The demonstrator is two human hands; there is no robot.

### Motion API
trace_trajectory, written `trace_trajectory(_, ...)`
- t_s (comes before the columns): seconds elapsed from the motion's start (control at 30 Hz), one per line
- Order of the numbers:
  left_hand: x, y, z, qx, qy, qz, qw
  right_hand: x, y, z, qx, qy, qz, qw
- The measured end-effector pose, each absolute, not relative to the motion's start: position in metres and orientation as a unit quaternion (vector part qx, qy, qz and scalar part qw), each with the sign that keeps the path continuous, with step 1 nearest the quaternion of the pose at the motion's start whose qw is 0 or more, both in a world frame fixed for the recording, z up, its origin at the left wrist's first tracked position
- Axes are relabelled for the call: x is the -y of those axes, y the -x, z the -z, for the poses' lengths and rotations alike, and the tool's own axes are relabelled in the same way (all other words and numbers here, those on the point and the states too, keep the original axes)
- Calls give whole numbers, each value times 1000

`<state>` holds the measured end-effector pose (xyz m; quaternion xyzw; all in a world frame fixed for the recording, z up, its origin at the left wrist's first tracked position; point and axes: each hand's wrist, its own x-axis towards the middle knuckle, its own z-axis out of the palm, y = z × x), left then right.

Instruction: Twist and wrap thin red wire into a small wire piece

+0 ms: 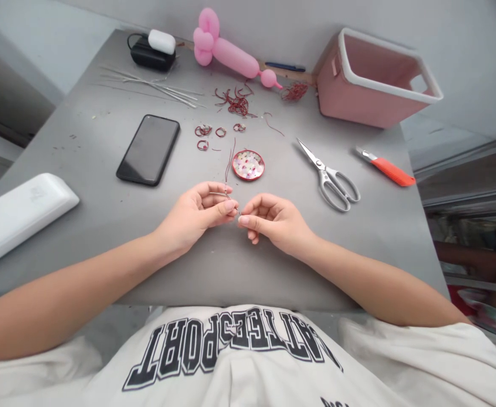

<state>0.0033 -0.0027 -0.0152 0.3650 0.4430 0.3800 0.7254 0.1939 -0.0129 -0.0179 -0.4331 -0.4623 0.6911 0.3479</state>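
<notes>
Between finger and thumb, my left hand (205, 210) pinches a thin dark-red cord (228, 164), whose loose ends stick up past the fingers. My right hand (271, 219) pinches the same cord's near end, its fingertips almost touching the left thumb. Something small, perhaps a bead, shows on the cord by the left fingers. Just beyond the hands lies a round red-rimmed dish (248, 164) of small pale and pink beads. Small cord rings (203, 130) lie behind it, some with beads, near a tangle of red cord pieces (237, 103).
Scissors (330, 176) and an orange-handled cutter (387, 167) lie to the right. A phone (149, 150) and a white case (22, 217) lie left. Thin wires (158, 87), a black box (152, 55), a pink balloon (234, 57) and a pink bin (370, 85) are at the back.
</notes>
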Motion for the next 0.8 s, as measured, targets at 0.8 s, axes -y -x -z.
trace_trajectory(0.8, 8, -4, 12, -439, -507, -406, 621, 16, -192, 20, 441, 403, -712, 369)
